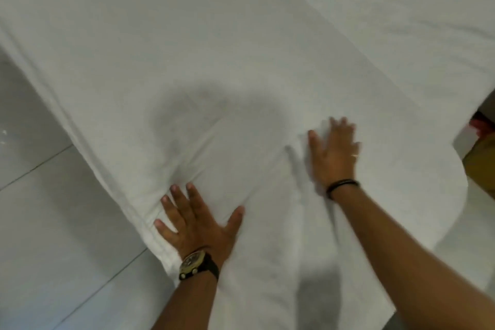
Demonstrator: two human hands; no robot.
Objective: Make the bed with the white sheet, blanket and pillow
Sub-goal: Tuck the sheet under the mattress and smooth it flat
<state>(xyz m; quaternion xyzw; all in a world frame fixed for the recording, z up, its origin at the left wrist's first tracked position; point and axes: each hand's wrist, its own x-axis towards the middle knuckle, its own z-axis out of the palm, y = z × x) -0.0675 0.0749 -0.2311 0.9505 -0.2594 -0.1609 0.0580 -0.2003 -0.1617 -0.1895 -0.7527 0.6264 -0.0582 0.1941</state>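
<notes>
- Head view, nearest: the left hand (197,218) lies flat and spread wide, palm down, on the white sheet (187,48) close to the bed's left edge; it grips nothing. A wristwatch (193,264) with a gold-toned case and dark strap sits on that wrist; any writing on its dial is too small to read.
- Just beyond the left fingertips the cloth puckers into short creases, and a soft shadow lies on the fabric between the two hands.
- Further in and to the right, the right hand (334,151) also presses palm down on the sheet, fingers open and slightly blurred, holding nothing. A thin dark band (342,185) circles its wrist and a pale ring shows on one finger.
- The sheet covers the bed from the near corner to the far side, mostly smooth, with a fold line running diagonally at upper right.
- To the left, pale floor tiles (40,195) with dark grout lines.
- At the right edge, past the bed, something red and something yellow-brown, too cut off to identify.
- No brand, label or legible writing shows anywhere.
</notes>
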